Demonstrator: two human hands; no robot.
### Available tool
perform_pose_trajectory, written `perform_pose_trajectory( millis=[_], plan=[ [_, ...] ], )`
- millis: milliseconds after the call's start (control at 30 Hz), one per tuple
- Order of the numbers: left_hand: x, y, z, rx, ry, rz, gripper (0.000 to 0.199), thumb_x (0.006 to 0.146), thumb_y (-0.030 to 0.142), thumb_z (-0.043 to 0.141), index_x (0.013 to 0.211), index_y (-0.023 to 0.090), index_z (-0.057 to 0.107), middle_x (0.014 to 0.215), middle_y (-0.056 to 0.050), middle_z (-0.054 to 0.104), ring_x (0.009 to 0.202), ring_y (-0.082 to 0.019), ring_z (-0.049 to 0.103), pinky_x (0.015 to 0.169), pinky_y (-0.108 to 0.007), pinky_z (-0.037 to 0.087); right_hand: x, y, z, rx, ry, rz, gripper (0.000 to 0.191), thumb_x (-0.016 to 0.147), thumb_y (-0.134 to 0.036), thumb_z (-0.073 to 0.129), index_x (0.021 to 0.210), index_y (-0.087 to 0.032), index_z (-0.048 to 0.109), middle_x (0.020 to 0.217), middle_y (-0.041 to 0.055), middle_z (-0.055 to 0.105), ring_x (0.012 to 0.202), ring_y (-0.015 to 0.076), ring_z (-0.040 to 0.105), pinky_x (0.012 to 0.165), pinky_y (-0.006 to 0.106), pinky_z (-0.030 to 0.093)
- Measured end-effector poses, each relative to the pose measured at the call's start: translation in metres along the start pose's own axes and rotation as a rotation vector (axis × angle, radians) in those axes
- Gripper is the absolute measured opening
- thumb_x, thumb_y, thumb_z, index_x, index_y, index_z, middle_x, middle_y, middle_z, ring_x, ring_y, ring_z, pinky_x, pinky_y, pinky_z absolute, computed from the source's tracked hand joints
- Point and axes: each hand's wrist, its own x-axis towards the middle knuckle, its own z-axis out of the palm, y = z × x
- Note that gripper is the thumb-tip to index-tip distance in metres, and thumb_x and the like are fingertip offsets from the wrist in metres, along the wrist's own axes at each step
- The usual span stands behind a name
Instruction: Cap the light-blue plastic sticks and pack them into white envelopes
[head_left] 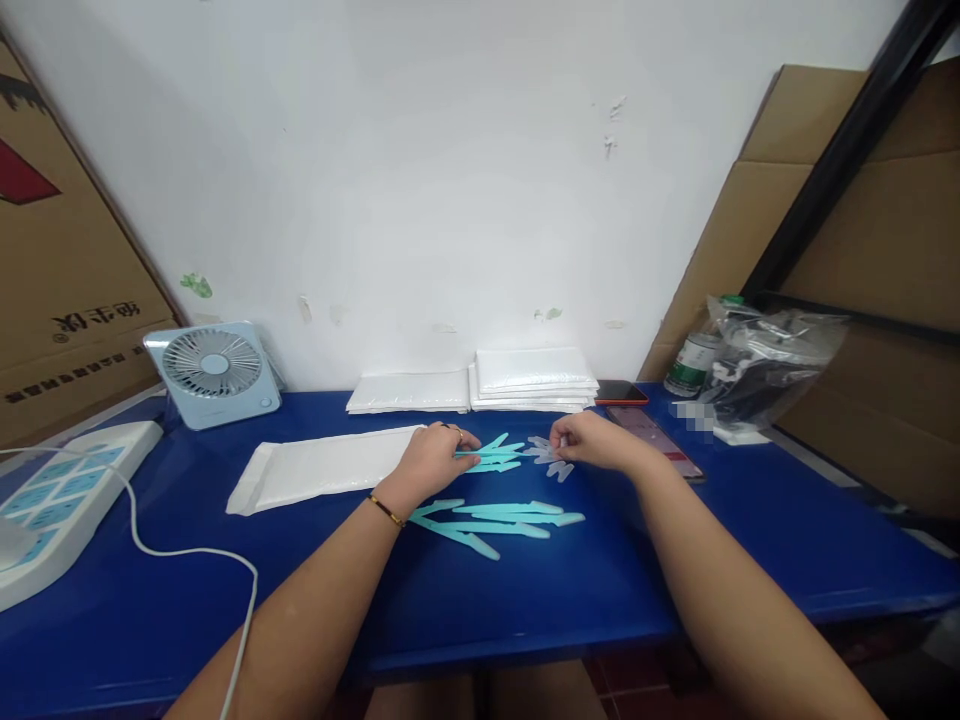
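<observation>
My left hand [439, 458] has thumb and index finger closed on a turquoise eyebrow razor, whose end points right. More turquoise razors [499, 465] fan out just under and beyond it. Nearer to me, several others [510, 520] lie in a loose spread with pale blade ends to the right, partly behind my left wrist. My right hand [589, 440] is pinched at the edge of a small heap of clear plastic blade caps [561, 469]; a cap seems to be between its fingertips, though they largely hide it. A white padded envelope [322, 468] lies flat to the left of my left hand.
Stacked white envelopes [532, 372] sit against the wall. A phone [664, 440] lies right of my right hand. A bottle [690, 362] and a clear bag [765, 365] stand at right. At left are a fan [217, 370], a power strip [97, 480] and a white cable [187, 551].
</observation>
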Motion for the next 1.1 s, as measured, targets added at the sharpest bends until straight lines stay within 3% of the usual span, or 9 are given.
perform_pose_trajectory(
  millis=[67,167,267,333,400,600,667,900,1100],
  plan=[
    [-0.006,-0.006,-0.013,0.007,-0.04,-0.035,0.036,0.072,0.048,0.059,0.098,0.024,0.065,0.096,-0.002,0.066,0.087,-0.02,0.059,0.069,-0.027,0.043,0.001,0.001,0.0,0.004,0.026,0.031,0.014,0.069,-0.027,0.063,0.079,-0.018,0.064,0.075,0.0027,0.066,0.063,0.0151,0.057,0.054,0.023,0.036],
    [-0.02,-0.008,-0.032,0.067,-0.242,-0.097,0.031,0.062,0.048,0.066,0.08,0.024,0.068,0.081,-0.001,0.067,0.07,-0.019,0.059,0.055,-0.026,0.04,-0.001,-0.004,-0.001,0.031,0.067,0.005,0.017,0.073,-0.031,0.06,0.082,-0.018,0.065,0.075,0.0029,0.065,0.064,0.0146,0.057,0.055,0.023,0.037],
    [-0.03,-0.003,-0.042,0.136,-0.458,-0.159,0.019,0.053,0.037,0.072,0.067,0.024,0.069,0.069,0.0,0.066,0.062,-0.019,0.058,0.051,-0.025,0.036,-0.004,-0.012,-0.004,0.069,0.095,-0.033,0.021,0.078,-0.034,0.056,0.082,-0.017,0.066,0.072,0.0033,0.064,0.063,0.0143,0.055,0.056,0.024,0.038],
    [-0.032,0.0,-0.042,0.131,-0.512,-0.166,0.011,0.054,0.03,0.07,0.063,0.023,0.068,0.066,-0.001,0.066,0.061,-0.018,0.058,0.049,-0.025,0.035,-0.005,-0.019,-0.004,0.105,0.1,-0.065,0.024,0.08,-0.038,0.055,0.083,-0.017,0.067,0.071,0.0038,0.064,0.062,0.0142,0.054,0.056,0.025,0.038],
    [-0.032,0.003,-0.041,0.085,-0.467,-0.13,0.006,0.06,0.026,0.064,0.064,0.023,0.067,0.068,-0.001,0.067,0.062,-0.017,0.058,0.049,-0.024,0.035,-0.005,-0.029,-0.001,0.156,0.088,-0.114,0.027,0.081,-0.04,0.054,0.084,-0.017,0.067,0.072,0.0039,0.064,0.062,0.0138,0.053,0.056,0.025,0.039],
    [-0.025,0.011,-0.032,-0.085,-0.232,0.034,0.015,0.078,0.027,0.048,0.078,0.021,0.061,0.073,0.001,0.065,0.064,-0.014,0.057,0.053,-0.023,0.036,0.002,-0.069,0.021,0.304,0.046,-0.226,0.034,0.076,-0.044,0.061,0.099,-0.02,0.066,0.074,0.0011,0.063,0.064,0.0125,0.053,0.058,0.023,0.04],
    [-0.021,0.017,-0.025,-0.112,-0.173,0.092,0.017,0.083,0.029,0.044,0.082,0.022,0.06,0.074,0.001,0.065,0.066,-0.013,0.057,0.056,-0.023,0.038,0.004,-0.075,0.025,0.325,0.032,-0.26,0.029,0.078,-0.043,0.059,0.094,-0.02,0.067,0.071,-0.0003,0.062,0.062,0.0112,0.051,0.057,0.022,0.038],
    [-0.001,0.022,0.008,-0.054,-0.005,0.093,0.018,0.087,0.031,0.043,0.091,0.022,0.059,0.081,0.0,0.066,0.074,-0.015,0.059,0.065,-0.025,0.04,0.007,-0.037,0.014,0.286,0.01,-0.163,0.023,0.079,-0.036,0.056,0.084,-0.017,0.067,0.07,0.0013,0.064,0.061,0.0121,0.054,0.055,0.023,0.039],
    [0.007,0.012,0.021,0.023,0.035,0.063,0.017,0.085,0.031,0.049,0.094,0.022,0.061,0.095,-0.002,0.065,0.091,-0.019,0.058,0.079,-0.029,0.042,0.004,-0.013,0.003,0.1,0.131,-0.065,0.019,0.074,-0.035,0.063,0.081,-0.019,0.069,0.077,0.0038,0.066,0.067,0.0151,0.057,0.06,0.026,0.041]
  ],
)
